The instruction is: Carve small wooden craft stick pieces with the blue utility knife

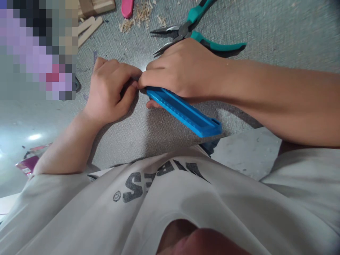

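Observation:
My right hand (176, 72) is closed round a blue utility knife (183, 111), whose handle slants down to the right below the palm. The knife's front end is covered by my fingers, so its blade does not show. My left hand (113, 86) meets it fingertip to fingertip, thumb and forefinger pinched together. Whatever lies in that pinch is hidden or too small to name. Just beyond my right hand lie long-nose pliers (183, 31) with green handles, their jaws apart.
Wood shavings (143, 14) are scattered at the top beside a pink object (127, 7). Wooden craft sticks (90, 30) lie at the upper left, near a blurred-out patch. The grey textured surface (124, 138) ends close to my shirt. A purple packet (28, 164) is at the lower left.

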